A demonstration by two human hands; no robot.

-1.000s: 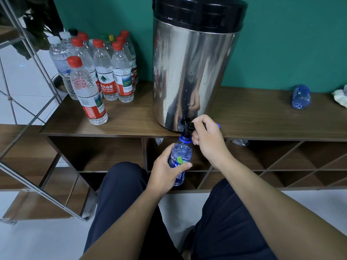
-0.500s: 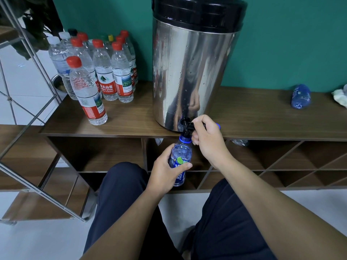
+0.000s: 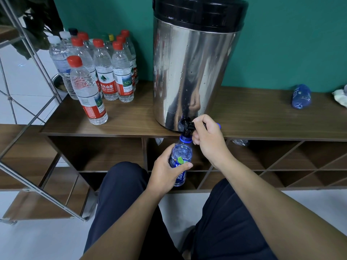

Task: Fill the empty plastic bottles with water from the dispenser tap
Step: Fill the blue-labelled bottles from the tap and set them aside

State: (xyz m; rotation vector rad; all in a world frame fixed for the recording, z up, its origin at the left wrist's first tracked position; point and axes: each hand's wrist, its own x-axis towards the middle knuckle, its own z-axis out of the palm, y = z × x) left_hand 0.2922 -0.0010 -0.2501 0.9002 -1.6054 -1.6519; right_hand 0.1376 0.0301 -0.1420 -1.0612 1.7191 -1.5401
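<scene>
A tall steel dispenser (image 3: 189, 72) with a black lid stands on the wooden shelf top (image 3: 262, 117). Its black tap (image 3: 186, 126) juts over the front edge. My left hand (image 3: 166, 172) grips a blue plastic bottle (image 3: 181, 156) upright, its open neck right under the tap spout. My right hand (image 3: 207, 139) is curled round the tap lever, and a small blue piece shows behind its fingers. Whether water flows is not visible.
Several capped clear bottles with red labels (image 3: 105, 72) stand at the shelf's left end. A blue bottle (image 3: 300, 96) lies on its side at the far right beside a white cloth (image 3: 340, 97). A metal rack (image 3: 28, 113) stands left. My knees are below the shelf.
</scene>
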